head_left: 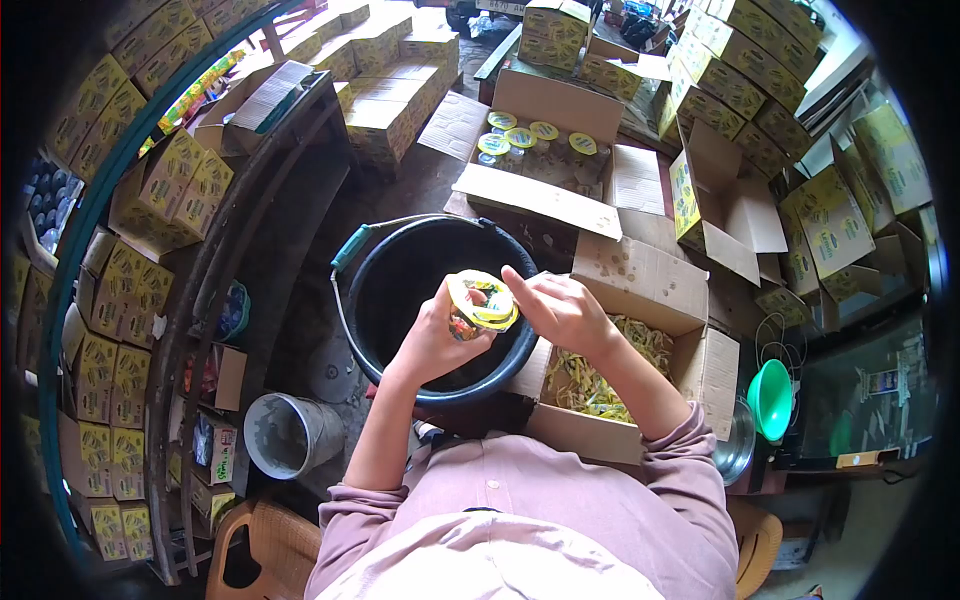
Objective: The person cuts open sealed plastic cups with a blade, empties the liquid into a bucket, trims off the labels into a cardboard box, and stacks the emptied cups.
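Now the left hand point(440, 335) curls round a cup point(486, 316) over the bucket point(385, 285). I can't tell if the half-open right hand point(562, 312) grips anything. The cup looks light and squashy; hold its sides softly.

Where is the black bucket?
The black bucket stands just left of centre in the head view, below the left hand, left of the carton of yellow strips.

Dark floor point(318, 340) with a grey bucket point(323, 432) on it
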Available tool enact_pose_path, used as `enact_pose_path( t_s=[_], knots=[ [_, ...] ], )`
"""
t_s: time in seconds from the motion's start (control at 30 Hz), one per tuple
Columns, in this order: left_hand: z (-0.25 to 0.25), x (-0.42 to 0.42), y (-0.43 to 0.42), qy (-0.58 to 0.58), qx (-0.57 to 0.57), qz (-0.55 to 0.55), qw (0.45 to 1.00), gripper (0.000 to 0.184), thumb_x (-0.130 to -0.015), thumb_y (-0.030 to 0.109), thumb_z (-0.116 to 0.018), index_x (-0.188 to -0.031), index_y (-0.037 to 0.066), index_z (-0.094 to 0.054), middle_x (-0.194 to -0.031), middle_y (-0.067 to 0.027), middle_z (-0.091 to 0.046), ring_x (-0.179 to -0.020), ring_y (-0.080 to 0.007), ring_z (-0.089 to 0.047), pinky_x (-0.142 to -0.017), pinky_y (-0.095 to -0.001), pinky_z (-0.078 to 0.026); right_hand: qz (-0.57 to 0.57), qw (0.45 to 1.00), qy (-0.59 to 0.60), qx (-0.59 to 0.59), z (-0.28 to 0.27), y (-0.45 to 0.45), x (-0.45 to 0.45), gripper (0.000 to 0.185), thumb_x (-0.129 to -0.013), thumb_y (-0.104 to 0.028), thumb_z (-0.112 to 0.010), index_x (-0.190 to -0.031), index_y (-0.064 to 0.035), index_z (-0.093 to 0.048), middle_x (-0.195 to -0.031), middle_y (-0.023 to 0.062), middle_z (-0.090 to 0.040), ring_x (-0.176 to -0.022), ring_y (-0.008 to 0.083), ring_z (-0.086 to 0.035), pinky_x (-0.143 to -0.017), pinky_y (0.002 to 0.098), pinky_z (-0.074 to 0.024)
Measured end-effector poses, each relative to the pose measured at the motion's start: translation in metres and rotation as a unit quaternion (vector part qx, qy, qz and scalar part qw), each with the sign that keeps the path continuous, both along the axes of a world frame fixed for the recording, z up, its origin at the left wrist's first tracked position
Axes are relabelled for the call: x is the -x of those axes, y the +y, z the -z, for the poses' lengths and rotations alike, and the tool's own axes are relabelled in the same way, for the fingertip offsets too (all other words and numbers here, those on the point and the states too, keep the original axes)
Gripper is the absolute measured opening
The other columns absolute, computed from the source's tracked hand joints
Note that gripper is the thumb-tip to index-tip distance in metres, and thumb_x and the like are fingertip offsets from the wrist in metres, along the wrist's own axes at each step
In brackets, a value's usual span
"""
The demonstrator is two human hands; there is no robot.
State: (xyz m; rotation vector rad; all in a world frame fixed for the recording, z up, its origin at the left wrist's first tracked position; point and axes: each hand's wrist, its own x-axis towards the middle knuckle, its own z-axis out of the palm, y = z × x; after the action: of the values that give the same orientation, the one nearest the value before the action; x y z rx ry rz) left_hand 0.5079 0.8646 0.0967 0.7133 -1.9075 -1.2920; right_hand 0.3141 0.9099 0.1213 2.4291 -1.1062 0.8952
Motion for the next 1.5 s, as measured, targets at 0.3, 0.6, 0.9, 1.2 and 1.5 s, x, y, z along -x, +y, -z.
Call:
enact_pose_path(
  t_s=[0.3, 0.6, 0.9, 1.2, 1.5],
  knots=[
    [0.007, -0.004, -0.006, 0.042, -0.185, 0.116, 0.975, 0.046, -0.069, 0.005, -0.068, -0.109, 0.000, -0.046, -0.092, -0.0046, -0.059, -0.082, -0.0086, -0.057, -0.071, -0.0227, -0.048, 0.012, 0.999, 0.027, 0.016, -0.002, -0.004, 0.000, 0.051, -0.073, -0.004, -0.060, -0.122, 0.0032, -0.046, -0.069, 0.0040, -0.059, -0.062, 0.0136, -0.060, -0.057, 0.0254, -0.0502],
    [0.020, -0.005, -0.022, 0.117, -0.348, 0.359, 0.858, 0.047, -0.070, 0.006, -0.065, -0.112, 0.000, -0.046, -0.089, -0.0097, -0.060, -0.075, -0.0148, -0.060, -0.068, -0.0275, -0.050, -0.035, 0.999, -0.026, 0.021, 0.001, -0.013, -0.002, 0.049, -0.073, -0.004, -0.065, -0.118, 0.0023, -0.049, -0.073, 0.0063, -0.061, -0.064, 0.0159, -0.061, -0.061, 0.0295, -0.0526],
    [0.023, 0.003, -0.018, 0.294, -0.469, 0.450, 0.701, 0.061, -0.063, 0.021, -0.069, -0.110, -0.006, -0.042, -0.073, -0.0157, -0.056, -0.058, -0.0210, -0.059, -0.050, -0.0273, -0.049, -0.070, 0.995, -0.063, 0.035, -0.007, -0.017, -0.011, 0.045, -0.070, -0.005, -0.064, -0.112, 0.0042, -0.052, -0.080, 0.0087, -0.063, -0.069, 0.0194, -0.063, -0.064, 0.0309, -0.0531],
    [0.013, -0.005, -0.033, 0.234, -0.294, 0.237, 0.896, 0.058, -0.076, 0.007, -0.059, -0.127, 0.004, -0.031, -0.119, -0.0086, -0.046, -0.109, -0.0178, -0.047, -0.097, -0.0322, -0.035, -0.002, 0.998, -0.046, 0.031, -0.011, -0.024, 0.000, 0.053, -0.070, -0.002, -0.063, -0.120, 0.0053, -0.047, -0.070, 0.0066, -0.059, -0.061, 0.0179, -0.059, -0.058, 0.0312, -0.0499],
    [-0.008, 0.016, -0.009, 0.025, 0.029, -0.014, 0.999, 0.055, -0.061, 0.010, -0.072, -0.108, 0.001, -0.044, -0.092, -0.0089, -0.056, -0.086, -0.0142, -0.056, -0.079, -0.0274, -0.045, 0.017, 0.999, -0.019, 0.025, -0.009, -0.022, 0.001, 0.059, -0.068, 0.000, -0.061, -0.124, 0.0054, -0.044, -0.066, 0.0036, -0.056, -0.059, 0.0148, -0.057, -0.057, 0.0276, -0.0495]
  ],
)
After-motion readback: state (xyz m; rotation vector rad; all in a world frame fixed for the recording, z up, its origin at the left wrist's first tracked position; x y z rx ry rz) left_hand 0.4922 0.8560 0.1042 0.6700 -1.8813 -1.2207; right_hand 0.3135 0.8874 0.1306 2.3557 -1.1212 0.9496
